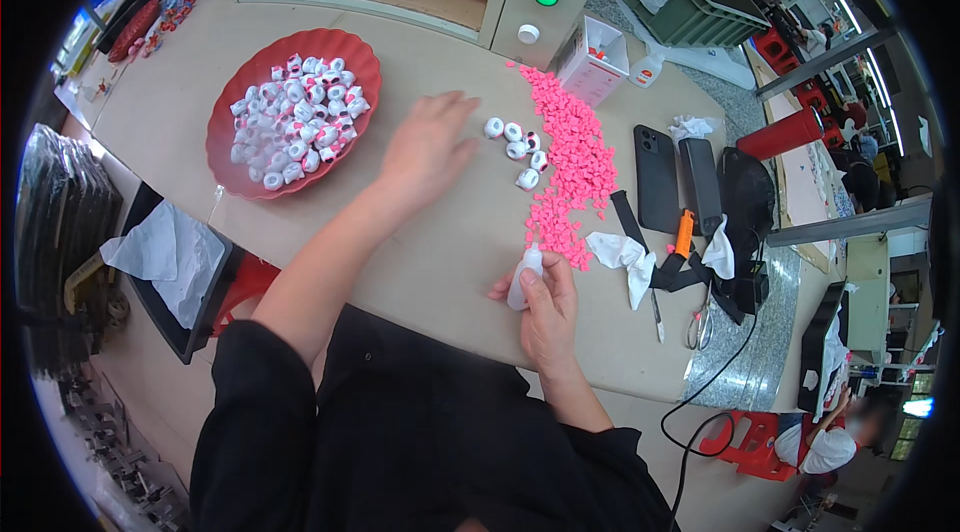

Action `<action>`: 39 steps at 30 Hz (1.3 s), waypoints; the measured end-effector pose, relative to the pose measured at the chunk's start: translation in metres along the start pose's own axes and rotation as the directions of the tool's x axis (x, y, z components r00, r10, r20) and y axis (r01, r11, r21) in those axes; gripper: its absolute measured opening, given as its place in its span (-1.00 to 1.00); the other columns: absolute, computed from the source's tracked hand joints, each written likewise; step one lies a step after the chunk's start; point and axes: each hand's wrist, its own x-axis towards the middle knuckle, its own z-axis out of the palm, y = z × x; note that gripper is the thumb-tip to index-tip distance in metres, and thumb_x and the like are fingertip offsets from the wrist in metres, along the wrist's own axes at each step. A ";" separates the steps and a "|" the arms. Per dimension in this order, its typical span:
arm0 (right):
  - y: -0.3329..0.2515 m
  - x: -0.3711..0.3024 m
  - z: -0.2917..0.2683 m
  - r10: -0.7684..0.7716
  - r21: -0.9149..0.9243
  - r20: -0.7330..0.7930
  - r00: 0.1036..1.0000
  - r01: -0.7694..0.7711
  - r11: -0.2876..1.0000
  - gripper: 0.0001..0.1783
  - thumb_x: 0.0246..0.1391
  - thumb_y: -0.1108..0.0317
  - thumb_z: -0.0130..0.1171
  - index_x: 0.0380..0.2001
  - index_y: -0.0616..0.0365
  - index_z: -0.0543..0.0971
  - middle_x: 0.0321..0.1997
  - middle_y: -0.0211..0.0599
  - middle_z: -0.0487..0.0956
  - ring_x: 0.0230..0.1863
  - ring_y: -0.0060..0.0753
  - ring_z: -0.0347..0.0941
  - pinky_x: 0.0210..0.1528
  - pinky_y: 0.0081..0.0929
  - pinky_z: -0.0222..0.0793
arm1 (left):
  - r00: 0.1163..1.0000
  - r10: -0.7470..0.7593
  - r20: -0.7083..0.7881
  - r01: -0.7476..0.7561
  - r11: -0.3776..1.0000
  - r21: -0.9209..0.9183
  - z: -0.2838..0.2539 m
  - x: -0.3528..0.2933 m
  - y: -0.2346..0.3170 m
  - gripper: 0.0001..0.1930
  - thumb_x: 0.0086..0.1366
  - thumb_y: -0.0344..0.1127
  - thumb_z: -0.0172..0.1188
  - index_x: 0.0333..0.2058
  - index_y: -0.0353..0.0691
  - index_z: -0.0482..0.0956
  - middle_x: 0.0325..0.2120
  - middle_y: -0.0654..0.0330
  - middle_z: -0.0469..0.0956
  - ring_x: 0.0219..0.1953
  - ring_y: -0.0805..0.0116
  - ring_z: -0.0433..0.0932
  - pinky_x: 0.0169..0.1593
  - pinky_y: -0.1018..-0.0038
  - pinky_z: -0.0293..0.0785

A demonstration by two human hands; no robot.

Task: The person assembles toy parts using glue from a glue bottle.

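Noted at right grip [548, 312]: clamped on a translucent white squeeze bottle with narrow nozzle [519, 289], at the near side of the tan counter [430, 267]; long axis near to far, nozzle toward the near end of a strip of small bright-pink pieces [578, 157]. Noted at left grip [430, 147]: blurred, thumb and fingers apart, nothing visible between. Just right of left grip, nearer to it than to right grip: a loose cluster of small rounded white pieces with dark marks [516, 150]. Farther left: a round scalloped red bowl [222, 147] of similar white pieces.
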 end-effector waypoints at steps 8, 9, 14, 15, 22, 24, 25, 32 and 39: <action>-0.024 -0.004 -0.015 0.076 0.027 -0.096 0.992 -0.074 0.997 -0.74 -0.03 0.41 0.06 -0.23 0.24 0.36 -0.40 -0.31 0.41 -0.43 -0.52 0.37 -0.38 -0.62 0.31 | 0.946 -0.163 0.280 0.224 0.954 -0.201 0.027 -0.004 -0.003 -0.68 -0.05 -0.52 0.09 -0.22 -0.30 0.38 -0.38 0.11 0.42 -0.33 0.25 0.44 -0.24 0.40 0.38; -0.027 -0.004 -0.015 0.039 0.045 -0.115 0.993 -0.034 0.998 -0.74 -0.02 0.44 0.06 -0.22 0.25 0.37 -0.39 -0.32 0.40 -0.42 -0.56 0.36 -0.41 -0.71 0.27 | 0.895 -0.239 0.376 0.418 0.743 -0.523 0.025 -0.021 -0.003 -0.71 -0.02 -0.55 0.09 -0.24 -0.32 0.38 -0.39 0.15 0.43 -0.32 0.35 0.45 -0.24 0.48 0.39; -0.028 0.000 -0.028 -0.313 -0.171 -0.152 0.938 0.287 0.943 -0.74 -0.07 0.48 0.09 -0.25 0.25 0.36 -0.35 -0.30 0.38 -0.44 -0.56 0.33 -0.45 -0.68 0.23 | 0.761 -0.309 0.571 0.625 0.109 -0.773 -0.002 -0.084 0.046 -0.74 0.06 -0.56 0.09 -0.22 -0.37 0.34 -0.35 0.22 0.43 -0.25 0.50 0.43 -0.17 0.58 0.39; -0.028 0.002 -0.031 -0.344 -0.166 -0.085 0.935 0.328 0.930 -0.73 -0.08 0.49 0.11 -0.26 0.26 0.36 -0.34 -0.30 0.37 -0.43 -0.55 0.33 -0.45 -0.67 0.23 | 0.720 -0.304 0.624 0.671 0.076 -0.737 -0.004 -0.091 0.049 -0.71 0.06 -0.55 0.10 -0.20 -0.36 0.33 -0.33 0.20 0.43 -0.23 0.49 0.42 -0.14 0.59 0.38; -0.020 0.000 -0.019 -0.257 -0.086 -0.052 0.965 0.252 0.964 -0.76 -0.08 0.47 0.11 -0.33 0.24 0.32 -0.36 -0.32 0.33 -0.39 -0.56 0.29 -0.40 -0.68 0.22 | 0.788 -0.309 0.532 0.571 0.044 -0.820 0.002 -0.105 0.053 -0.71 0.06 -0.58 0.08 -0.19 -0.36 0.31 -0.27 0.18 0.40 -0.22 0.49 0.42 -0.12 0.61 0.36; -0.011 -0.001 -0.024 -0.406 -0.329 -0.031 0.913 0.374 0.867 -0.76 -0.05 0.42 0.08 -0.32 0.24 0.30 -0.36 -0.32 0.30 -0.44 -0.58 0.26 -0.43 -0.72 0.17 | 0.796 -0.308 0.521 0.566 0.074 -0.821 0.004 -0.106 0.053 -0.74 0.08 -0.60 0.04 -0.21 -0.36 0.30 -0.29 0.17 0.40 -0.22 0.49 0.42 -0.11 0.62 0.36; -0.009 -0.002 -0.024 -0.406 -0.331 -0.029 0.914 0.374 0.866 -0.76 -0.05 0.42 0.08 -0.32 0.24 0.30 -0.36 -0.32 0.30 -0.44 -0.58 0.26 -0.43 -0.72 0.17 | 0.797 -0.308 0.520 0.564 0.072 -0.822 0.004 -0.106 0.053 -0.74 0.08 -0.60 0.04 -0.21 -0.36 0.30 -0.29 0.17 0.40 -0.22 0.49 0.42 -0.11 0.62 0.36; -0.009 -0.005 -0.016 -0.532 -0.537 0.124 0.838 0.507 0.674 -0.75 -0.03 0.35 0.07 -0.34 0.25 0.29 -0.41 -0.33 0.26 -0.49 -0.62 0.17 -0.48 -0.75 0.09 | 0.823 -0.310 0.477 0.531 0.120 -0.839 0.006 -0.107 0.054 -0.76 0.07 -0.66 0.00 -0.26 -0.34 0.28 -0.28 0.17 0.37 -0.19 0.49 0.40 -0.09 0.60 0.36; -0.010 -0.007 -0.010 -0.489 -0.571 0.121 0.864 0.463 0.678 -0.74 -0.02 0.31 0.05 -0.36 0.24 0.28 -0.42 -0.35 0.23 -0.47 -0.62 0.13 -0.47 -0.74 0.05 | 0.828 -0.305 0.471 0.525 0.126 -0.842 0.007 -0.107 0.053 -0.77 0.06 -0.68 0.00 -0.29 -0.34 0.27 -0.26 0.17 0.35 -0.17 0.48 0.38 -0.07 0.59 0.36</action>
